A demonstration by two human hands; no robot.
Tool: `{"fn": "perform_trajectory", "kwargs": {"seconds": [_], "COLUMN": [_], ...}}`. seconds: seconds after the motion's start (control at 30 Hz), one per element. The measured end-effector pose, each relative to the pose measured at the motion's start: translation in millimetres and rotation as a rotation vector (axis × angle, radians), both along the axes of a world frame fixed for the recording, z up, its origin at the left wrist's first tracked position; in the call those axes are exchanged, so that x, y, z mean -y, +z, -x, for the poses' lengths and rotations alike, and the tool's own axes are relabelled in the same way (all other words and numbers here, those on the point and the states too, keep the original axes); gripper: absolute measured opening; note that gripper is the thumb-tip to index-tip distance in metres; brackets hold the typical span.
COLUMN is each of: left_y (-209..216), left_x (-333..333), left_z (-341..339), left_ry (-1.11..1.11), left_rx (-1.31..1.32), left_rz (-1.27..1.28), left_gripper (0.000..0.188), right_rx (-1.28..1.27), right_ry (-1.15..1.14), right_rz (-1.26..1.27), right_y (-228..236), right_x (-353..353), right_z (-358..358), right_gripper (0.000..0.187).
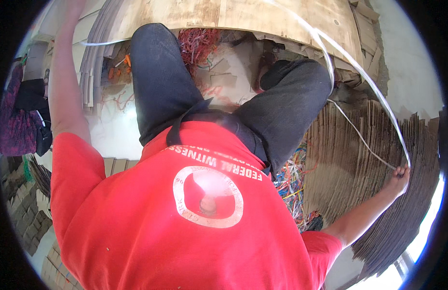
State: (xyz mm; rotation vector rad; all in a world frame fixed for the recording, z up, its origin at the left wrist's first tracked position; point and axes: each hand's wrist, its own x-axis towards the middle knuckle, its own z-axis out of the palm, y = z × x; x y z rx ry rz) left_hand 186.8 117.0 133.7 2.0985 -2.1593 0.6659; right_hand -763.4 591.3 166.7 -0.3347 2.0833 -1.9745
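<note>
My right hand (400, 180) is out at the far right, its fingers closed round a white plastic strap (376, 92). The strap arcs from the upper edge over a wooden board (185, 13) and down to that hand. A second length of it drops past my knee, and a thinner stretch runs on to the same hand. Along the left side my left arm (67, 87) reaches up and out of the picture, so its hand does not show. Another piece of white strap shows between that arm and my leg.
A long row of stacked cardboard sheets (359, 164) stands at the right, below my right arm too. Tangled coloured straps (294, 183) lie beside my leg, with a red heap (197, 46) under the board. More cardboard (96, 58) leans at left, near dark purple cloth (21, 116).
</note>
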Motion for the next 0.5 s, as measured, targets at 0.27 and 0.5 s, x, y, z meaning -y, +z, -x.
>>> {"fn": "perform_trajectory", "kwargs": {"seconds": [0.27,0.5], "left_y": [-29.4,-42.6], "left_x": [-46.6,-88.8], "left_z": [-78.1,-32.0], "left_ry": [0.498,-0.167], "left_rx": [0.094,0.102], "left_rz": [-0.089,-0.314], "left_gripper": [0.034,0.048], "right_rx": [0.218,-0.274], "right_ry": [-0.495,0.073], "right_rz": [-0.34,-1.744], "right_y": [-117.9,-182.1], "right_x": [-142.0,-144.7], "right_z": [-7.1,-97.3], "right_gripper": [0.022,0.012]}}
